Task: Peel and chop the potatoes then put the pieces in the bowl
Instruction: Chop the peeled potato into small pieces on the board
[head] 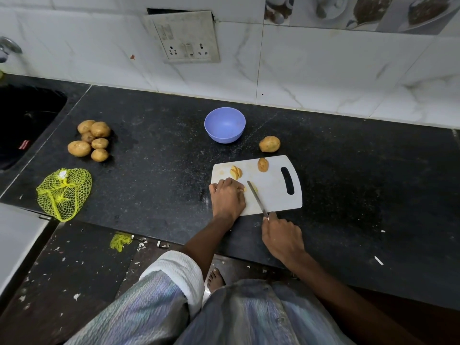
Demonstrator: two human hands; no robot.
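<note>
A black granite counter (154,155) is stretching below a white tiled wall (323,70), with a dark sink (27,120) sitting at its left end. A white cutting board (273,195) is lying near the front edge, its handle slot to the right. A yellow mesh bag (64,194) is lying slack at the left, behind it a pile of unpeeled potatoes (92,140). A blue bowl (224,125) is standing beyond the board, holding no pieces. The left hand (227,197) is curling down over a potato piece (243,189) on the board. The right hand (282,236) is gripping a knife (257,199), blade angling across the board. A whole potato (269,144) is resting just beyond the board; a potato half (262,164) and fanned slices (236,172) are lying on it.
</note>
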